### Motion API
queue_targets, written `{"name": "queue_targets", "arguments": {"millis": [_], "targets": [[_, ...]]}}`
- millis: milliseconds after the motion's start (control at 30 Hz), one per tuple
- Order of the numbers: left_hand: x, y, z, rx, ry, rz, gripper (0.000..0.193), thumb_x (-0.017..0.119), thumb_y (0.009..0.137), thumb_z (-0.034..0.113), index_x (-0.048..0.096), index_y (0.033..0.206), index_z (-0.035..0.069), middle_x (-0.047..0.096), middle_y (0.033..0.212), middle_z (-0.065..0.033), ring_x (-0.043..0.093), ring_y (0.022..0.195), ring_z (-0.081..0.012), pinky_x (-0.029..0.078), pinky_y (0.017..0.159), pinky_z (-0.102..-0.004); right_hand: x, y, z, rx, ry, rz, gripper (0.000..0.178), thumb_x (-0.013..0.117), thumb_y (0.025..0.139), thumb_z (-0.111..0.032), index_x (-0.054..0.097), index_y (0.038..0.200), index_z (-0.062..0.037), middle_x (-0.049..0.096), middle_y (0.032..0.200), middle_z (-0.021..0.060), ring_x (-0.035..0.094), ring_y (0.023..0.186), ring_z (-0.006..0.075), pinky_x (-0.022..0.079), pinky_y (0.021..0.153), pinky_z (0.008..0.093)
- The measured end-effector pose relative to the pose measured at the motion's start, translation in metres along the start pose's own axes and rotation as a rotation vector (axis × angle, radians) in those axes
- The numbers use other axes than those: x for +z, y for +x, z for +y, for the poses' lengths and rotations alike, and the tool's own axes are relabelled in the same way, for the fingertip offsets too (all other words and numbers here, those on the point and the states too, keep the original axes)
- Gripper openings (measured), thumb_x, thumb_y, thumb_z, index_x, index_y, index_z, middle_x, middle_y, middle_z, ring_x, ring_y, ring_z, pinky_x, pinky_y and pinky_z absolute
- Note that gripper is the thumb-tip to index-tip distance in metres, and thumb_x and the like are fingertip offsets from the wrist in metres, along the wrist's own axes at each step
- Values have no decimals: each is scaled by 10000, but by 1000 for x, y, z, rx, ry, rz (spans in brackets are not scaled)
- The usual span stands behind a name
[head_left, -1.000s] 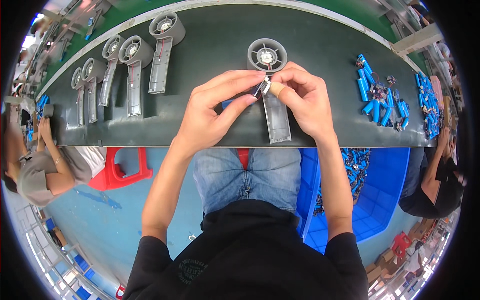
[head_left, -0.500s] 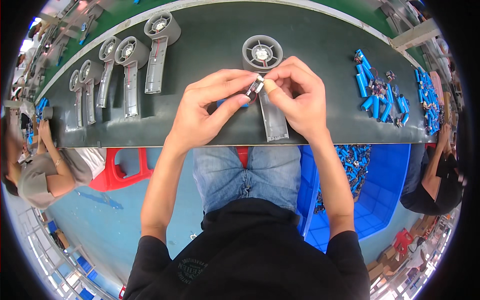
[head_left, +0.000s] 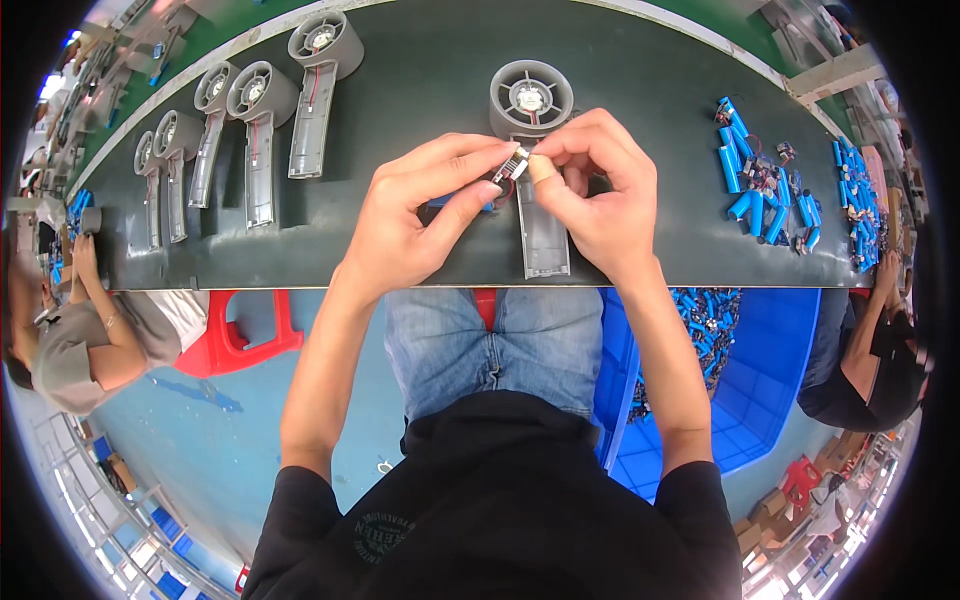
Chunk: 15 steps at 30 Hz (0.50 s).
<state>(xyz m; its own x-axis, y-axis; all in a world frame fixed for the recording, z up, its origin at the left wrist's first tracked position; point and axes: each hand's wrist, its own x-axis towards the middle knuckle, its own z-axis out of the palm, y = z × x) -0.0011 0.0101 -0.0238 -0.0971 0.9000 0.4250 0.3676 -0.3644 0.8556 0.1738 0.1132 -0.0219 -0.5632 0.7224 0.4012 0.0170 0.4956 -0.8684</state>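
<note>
Between the thumb and fingers of my left hand point(head_left: 425, 205) is a small circuit board point(head_left: 512, 168) with a white connector at its upper end. My right hand point(head_left: 598, 190) pinches at that connector end; its fingertips hide what exactly they grip, perhaps a plug or wire. Behind and below my hands lies a grey fan housing point(head_left: 531, 98) with a round spoked head and an open trough-like handle point(head_left: 545, 240). A blue battery cell point(head_left: 440, 203) shows partly under my left fingers, with thin red wire near the board.
Several similar grey fan housings point(head_left: 262, 95) stand along the left of the dark table. Blue cells with boards point(head_left: 765, 195) lie heaped at right. Blue bins point(head_left: 765, 380) sit below the table edge. A person is at each side, beside a red stool point(head_left: 235, 345) on the left.
The view has shifted slightly, and the fan housing's handle now sits a little further left beneath my hands. Both hands keep their pinch at the board.
</note>
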Motion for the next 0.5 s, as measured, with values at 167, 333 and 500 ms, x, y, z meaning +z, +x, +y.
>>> {"name": "queue_targets", "arguments": {"millis": [167,333,500], "targets": [[2,-1,2,-57,-102,17,326,646,873,-46,676,1197,-15,692,1114,-146,674,953,-222,542,824,-311,7,-2,2,-44,6,44,109,713,808,45,647,883,1,582,869,8,470,613,17,350,509,179],[2,-3,2,-31,-86,23,331,640,877,-56,672,1204,-15,691,1116,-145,676,947,-218,548,828,-309,9,-4,-1,-95,-58,36,132,724,807,54,638,895,6,578,869,24,461,602,24,348,501,183],[1,-3,5,-1,11,-13,327,598,908,-64,660,1228,-35,672,1148,-166,645,973,-193,512,814,-278,10,-5,5,-192,-142,53,139,736,809,43,645,908,11,580,867,28,457,587,23,350,482,189]]}}
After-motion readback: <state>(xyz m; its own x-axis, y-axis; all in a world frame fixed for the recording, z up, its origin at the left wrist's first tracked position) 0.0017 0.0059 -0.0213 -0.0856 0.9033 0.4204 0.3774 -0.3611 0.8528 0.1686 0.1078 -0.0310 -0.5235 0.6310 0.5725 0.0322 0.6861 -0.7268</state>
